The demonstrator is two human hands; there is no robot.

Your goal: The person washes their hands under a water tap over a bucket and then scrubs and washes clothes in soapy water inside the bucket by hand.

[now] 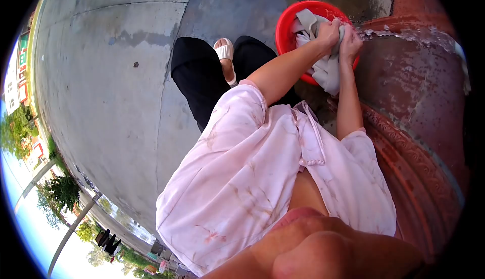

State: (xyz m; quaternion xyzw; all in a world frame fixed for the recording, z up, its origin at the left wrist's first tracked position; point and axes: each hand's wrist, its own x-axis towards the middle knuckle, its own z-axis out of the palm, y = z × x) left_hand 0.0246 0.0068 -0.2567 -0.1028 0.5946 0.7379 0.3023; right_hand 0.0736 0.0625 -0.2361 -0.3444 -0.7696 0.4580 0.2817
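A pale grey wet cloth (327, 75) hangs in folds in a round red basin (284, 32), and part of it is bunched up between my hands. My left hand (328, 34) is closed around the bunched cloth near the basin's right side. Right beside it, my right hand (350, 44) grips the same cloth, its fingers curled. A stream of water (399, 33) runs from the right towards my hands. Lighter fabric lies under the grey cloth, partly hidden by it.
The basin stands on wet concrete ground (237, 6) beside a reddish-brown ledge (404, 72) with a moulded edge. My legs in black trousers (199, 77) and a white sandal (225, 52) are left of the basin. Trees and buildings show at the far left.
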